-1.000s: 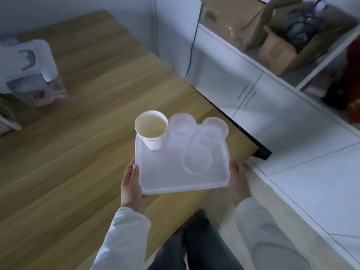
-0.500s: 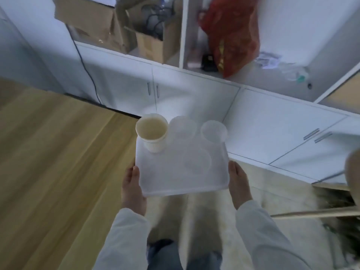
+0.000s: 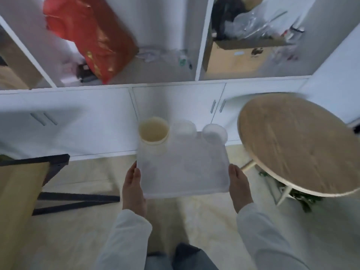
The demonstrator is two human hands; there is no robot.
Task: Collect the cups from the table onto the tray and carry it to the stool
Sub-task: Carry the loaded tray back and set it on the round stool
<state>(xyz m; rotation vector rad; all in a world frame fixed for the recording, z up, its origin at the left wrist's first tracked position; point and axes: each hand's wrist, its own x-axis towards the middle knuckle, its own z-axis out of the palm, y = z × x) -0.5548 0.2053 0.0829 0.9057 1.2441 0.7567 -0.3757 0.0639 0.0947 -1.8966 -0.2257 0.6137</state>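
I hold a translucent white tray (image 3: pixel 175 184) level in front of me, above the floor. My left hand (image 3: pixel 133 189) grips its left edge and my right hand (image 3: pixel 239 187) grips its right edge. At the tray's far left corner stands a white paper cup (image 3: pixel 153 133). Two clear plastic cups (image 3: pixel 184 129) (image 3: pixel 214 133) stand along the far edge beside it, and a third clear cup (image 3: pixel 197 162) is faintly visible mid-tray. The round wooden stool (image 3: pixel 300 145) stands to the right of the tray, close to its right edge.
The wooden table's corner (image 3: pixel 19 184) with dark metal legs lies at the left. White cabinets (image 3: pixel 97 117) with open shelves run straight ahead, holding a red bag (image 3: pixel 91 36) and a cardboard box (image 3: pixel 237 55). Pale floor (image 3: pixel 185 221) lies below the tray.
My view has swung right, away from the table. The tray, still held in both hands, left the tabletop and now hangs over the floor, with the stool coming into view on the right.
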